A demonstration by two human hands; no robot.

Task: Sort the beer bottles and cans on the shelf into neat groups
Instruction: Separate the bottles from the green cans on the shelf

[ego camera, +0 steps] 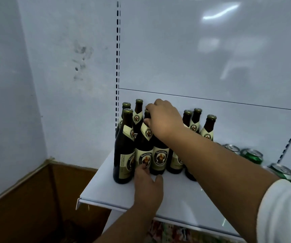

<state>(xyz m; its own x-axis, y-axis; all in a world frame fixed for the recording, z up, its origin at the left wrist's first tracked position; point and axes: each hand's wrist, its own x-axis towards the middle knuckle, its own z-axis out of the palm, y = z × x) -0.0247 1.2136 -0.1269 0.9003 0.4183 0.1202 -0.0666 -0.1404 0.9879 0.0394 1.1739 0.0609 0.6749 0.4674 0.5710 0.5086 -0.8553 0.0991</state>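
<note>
Several dark brown beer bottles with cream labels and gold caps stand upright in a cluster at the left end of the white shelf. My right hand reaches over them and grips the neck of a front bottle. My left hand touches that same bottle's base with its fingertips. Another labelled bottle stands just right of it, and a further one to its left. Three bottles stand farther back right. Green cans sit to the right, partly hidden by my right arm.
The shelf's front edge drops off toward a brown cardboard box below left. A white back panel with slotted uprights rises behind the bottles. More green cans crowd the right edge of view.
</note>
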